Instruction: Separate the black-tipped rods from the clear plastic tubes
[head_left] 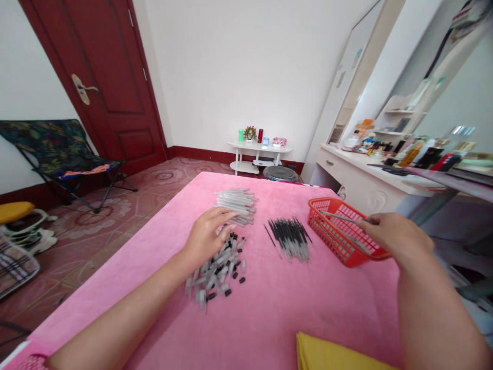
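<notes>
My right hand (396, 236) is closed around one end of a slim greyish pen (341, 217), which points left over a red plastic basket (331, 246). Another slim stick lies inside that basket. On the pink cloth, my left hand (210, 234) reaches over small parts, fingers stretched and thumb apart, with nothing visible between them. Just beyond its fingertips is a stack of clear pen barrels (236, 203). Under and in front of it spreads a loose heap of clear and black caps (219, 272). Between the hands lies a bundle of black-and-clear pen refills (290, 239).
A folded yellow cloth (339, 354) lies at the near edge of the pink-covered table (262, 318). A cluttered dressing table (358, 172) stands on the right. Behind are a low white stand (254, 146) and a round dark lid (281, 173). A folding chair (69, 149) is at left.
</notes>
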The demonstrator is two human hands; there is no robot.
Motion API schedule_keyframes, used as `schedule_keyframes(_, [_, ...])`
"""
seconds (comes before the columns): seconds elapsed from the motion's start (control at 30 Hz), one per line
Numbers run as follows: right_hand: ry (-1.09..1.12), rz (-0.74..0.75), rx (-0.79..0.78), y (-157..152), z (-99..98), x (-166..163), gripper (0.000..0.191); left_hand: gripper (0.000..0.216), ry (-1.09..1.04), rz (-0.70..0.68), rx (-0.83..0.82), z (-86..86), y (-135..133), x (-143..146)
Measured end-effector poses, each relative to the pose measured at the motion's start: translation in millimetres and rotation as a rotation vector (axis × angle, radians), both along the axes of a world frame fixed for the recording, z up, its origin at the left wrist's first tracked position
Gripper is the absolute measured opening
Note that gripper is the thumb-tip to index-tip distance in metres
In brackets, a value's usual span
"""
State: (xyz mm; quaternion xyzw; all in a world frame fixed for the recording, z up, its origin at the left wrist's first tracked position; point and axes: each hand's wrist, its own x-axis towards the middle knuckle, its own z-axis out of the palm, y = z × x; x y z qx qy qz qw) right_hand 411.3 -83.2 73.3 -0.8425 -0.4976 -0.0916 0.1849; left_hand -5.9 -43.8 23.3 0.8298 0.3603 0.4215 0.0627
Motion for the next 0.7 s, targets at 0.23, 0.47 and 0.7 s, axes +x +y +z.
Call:
schedule_keyframes(0.23, [0.021,0.356,0.25,8.6,-1.3,-42.8,0.017,0.064,0.408,-0.302,0.019,-11.4,-52.7,-39.3])
schedule_keyframes(0.47, [0.18,0.803,0.201,9.4,-31.4,-161.9,0.028,0.067,0.603,-0.328,-0.024,-25.0,-71.7,-46.7])
schedule_keyframes(0.7, [0.324,1.117,-0.165,-8.6,-99.3,-230.7,0.092,0.049,0.562,-0.284,0.008,-33.0,-44.6,-38.4])
